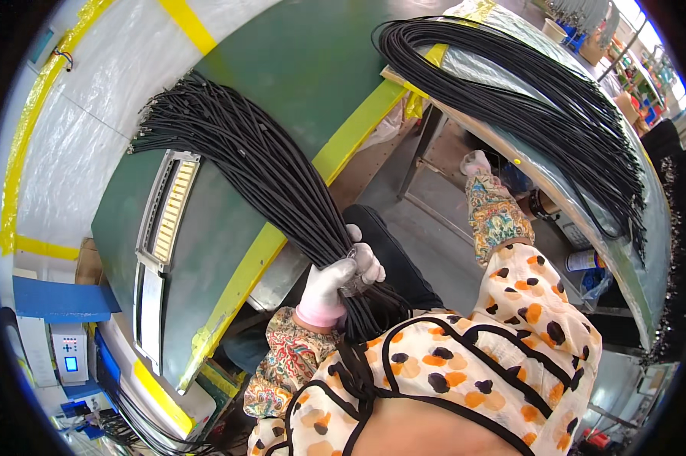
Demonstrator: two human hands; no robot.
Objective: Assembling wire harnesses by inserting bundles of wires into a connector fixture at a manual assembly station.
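My left hand (334, 285), in a white glove with a pink cuff, is closed round a thick bundle of black cables (270, 171). The bundle runs from my lap over the yellow-taped edge of the green table (206, 281), and its connector ends fan out on the tabletop. Something clear and shiny shows at the grip. Away to the right, my right hand (476, 162), also in a white glove, reaches low beside the second table. Its fingers are too small and unclear to make out.
A second bundle of black cables (510, 99) lies bent over on the right table (638, 292). On the green table sits a long metal fixture (168, 209) with a row of yellowish slots. A blue-and-white device (71, 356) stands at the lower left. Metal table legs (421, 152) stand between the tables.
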